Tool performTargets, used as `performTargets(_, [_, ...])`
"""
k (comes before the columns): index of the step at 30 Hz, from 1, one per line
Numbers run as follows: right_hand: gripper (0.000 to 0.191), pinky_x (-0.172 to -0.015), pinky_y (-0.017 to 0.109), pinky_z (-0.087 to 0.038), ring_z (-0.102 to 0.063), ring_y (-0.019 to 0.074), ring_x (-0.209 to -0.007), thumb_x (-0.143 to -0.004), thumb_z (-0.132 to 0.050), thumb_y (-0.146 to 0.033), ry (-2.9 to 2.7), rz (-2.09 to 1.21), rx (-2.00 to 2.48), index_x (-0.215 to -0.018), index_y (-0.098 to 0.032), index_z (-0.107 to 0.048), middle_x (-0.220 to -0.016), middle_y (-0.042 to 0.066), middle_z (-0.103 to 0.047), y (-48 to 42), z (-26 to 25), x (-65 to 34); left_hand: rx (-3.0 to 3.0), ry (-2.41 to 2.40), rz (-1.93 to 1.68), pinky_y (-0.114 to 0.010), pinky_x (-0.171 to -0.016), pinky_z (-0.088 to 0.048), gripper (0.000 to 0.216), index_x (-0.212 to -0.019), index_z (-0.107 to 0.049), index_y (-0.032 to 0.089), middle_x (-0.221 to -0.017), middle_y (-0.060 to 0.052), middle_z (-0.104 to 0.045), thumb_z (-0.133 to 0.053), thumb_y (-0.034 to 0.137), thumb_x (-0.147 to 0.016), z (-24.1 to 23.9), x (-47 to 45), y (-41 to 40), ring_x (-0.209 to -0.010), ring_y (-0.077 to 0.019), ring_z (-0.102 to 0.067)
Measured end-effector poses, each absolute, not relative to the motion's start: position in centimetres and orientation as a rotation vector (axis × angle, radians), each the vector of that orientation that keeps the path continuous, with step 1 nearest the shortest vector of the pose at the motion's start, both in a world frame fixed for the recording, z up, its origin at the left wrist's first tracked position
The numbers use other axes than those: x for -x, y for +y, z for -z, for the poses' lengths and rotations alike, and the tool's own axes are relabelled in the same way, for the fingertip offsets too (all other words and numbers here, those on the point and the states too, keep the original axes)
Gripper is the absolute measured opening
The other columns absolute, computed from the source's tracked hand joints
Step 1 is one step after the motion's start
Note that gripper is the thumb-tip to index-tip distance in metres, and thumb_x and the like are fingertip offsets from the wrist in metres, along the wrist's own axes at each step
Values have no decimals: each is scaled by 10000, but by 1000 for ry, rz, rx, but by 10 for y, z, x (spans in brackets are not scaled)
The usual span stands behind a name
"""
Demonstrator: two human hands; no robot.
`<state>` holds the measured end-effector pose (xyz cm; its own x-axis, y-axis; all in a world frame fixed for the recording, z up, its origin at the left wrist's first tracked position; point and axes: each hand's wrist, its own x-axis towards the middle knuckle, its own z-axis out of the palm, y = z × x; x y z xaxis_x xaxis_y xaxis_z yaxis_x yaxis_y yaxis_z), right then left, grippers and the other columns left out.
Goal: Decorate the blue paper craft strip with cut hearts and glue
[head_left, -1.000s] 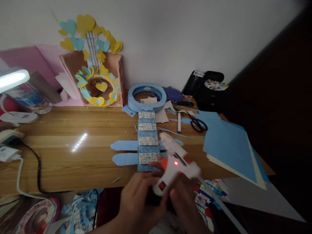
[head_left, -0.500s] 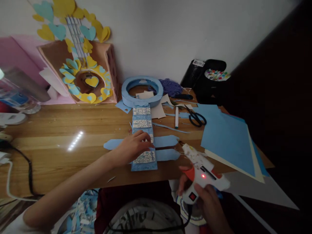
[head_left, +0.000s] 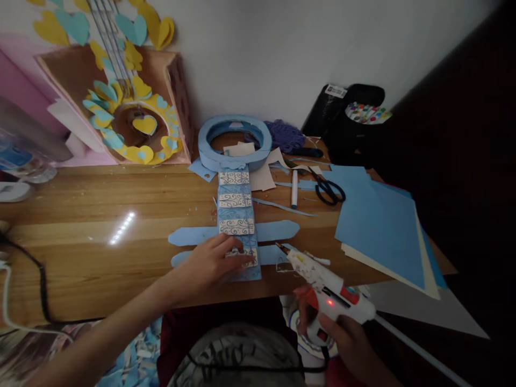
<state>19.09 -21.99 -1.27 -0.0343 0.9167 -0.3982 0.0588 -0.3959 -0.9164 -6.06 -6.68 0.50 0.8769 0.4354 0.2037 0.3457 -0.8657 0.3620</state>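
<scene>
Where both hands were on the glue gun (head_left: 322,282) a second ago, only the right hand (head_left: 344,333) has it now, wrapped round the grip, red light on. Left hand (head_left: 215,263) has come across to the patterned strip (head_left: 234,188): half-open, palm down, fingers resting on its lower end and partly covering the lowest white panel. Strip lies on the counter (head_left: 193,204), top end against the blue ring (head_left: 205,153), blue tabs (head_left: 278,231) sticking out both sides. Nozzle (head_left: 283,248) is over or just beside the lower right tab (can't tell if it touches). Net effect, my read: roles are split, left steadying the strip, right free to aim the gun.
</scene>
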Motion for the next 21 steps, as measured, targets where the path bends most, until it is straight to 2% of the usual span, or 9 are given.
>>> performTargets(3, [350,-741,363,-452,-601,218,-721,-830,-457,-387,-1056,-1541,1525,-1045,-158,-612,-746,64,-649,-211,10,-194,-2838,646,-429,-324,-767,-442,373,-1305,-496,225,-1058,-86,-563,-467,266,-935,8,67,-92,-907,-207,-502])
performTargets(6, [383,-698,346,-457,-598,216,-706,-818,-488,-415,-1044,-1557,1514,-1088,-161,-583,-751,56,-633,-202,8,-197,-2935,715,-434,-331,-771,-429,436,-1358,-431,217,-1052,-88,-559,-481,246,-926,19,67,-106,-900,-211,-508])
performTargets(12, [393,-677,325,-469,-580,199,-673,-842,-504,-452,-1052,-1576,1406,-1098,-158,-558,-733,43,-610,-194,9,-199,-3014,686,-392,-320,-772,-404,457,-1380,-391,172,-1039,-87,-565,-463,204,-930,24,67,-107,-890,-193,-523])
performTargets(21, [299,-663,318,-454,-575,189,-654,-788,-543,-408,-1096,-1631,1488,-934,-161,-630,-716,39,-614,-187,-2,-199,-3035,701,-349,-310,-778,-399,446,-1388,-378,182,-1045,-86,-590,-414,182,-944,25,69,-110,-884,-182,-540])
